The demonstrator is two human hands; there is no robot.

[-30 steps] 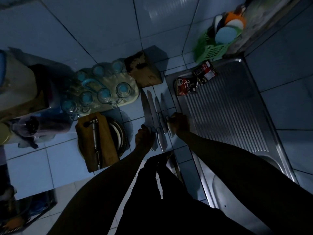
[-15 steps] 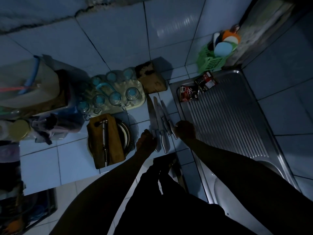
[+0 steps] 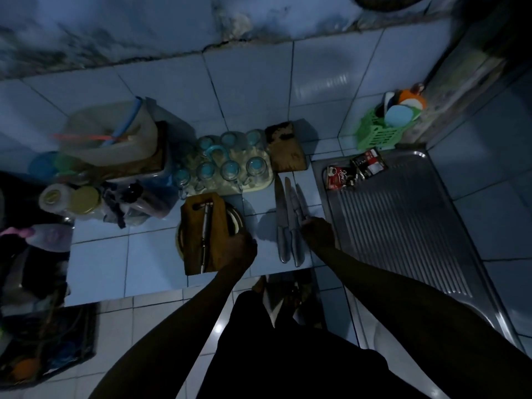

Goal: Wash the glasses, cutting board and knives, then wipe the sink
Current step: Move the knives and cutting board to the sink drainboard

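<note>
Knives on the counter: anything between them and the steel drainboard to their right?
Only the right hand, which rests over the rightmost of the knives. Beyond it, bare tile runs to the drainboard; the sachets sit farther back.

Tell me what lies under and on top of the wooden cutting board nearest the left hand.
The cutting board rests on a round plate, whose rim shows at both sides; its middle is covered. A metal tool lies lengthwise on top. The left hand is at the board's near right corner.

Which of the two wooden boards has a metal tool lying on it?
The near cutting board by the left hand; the far board carries none.
</note>
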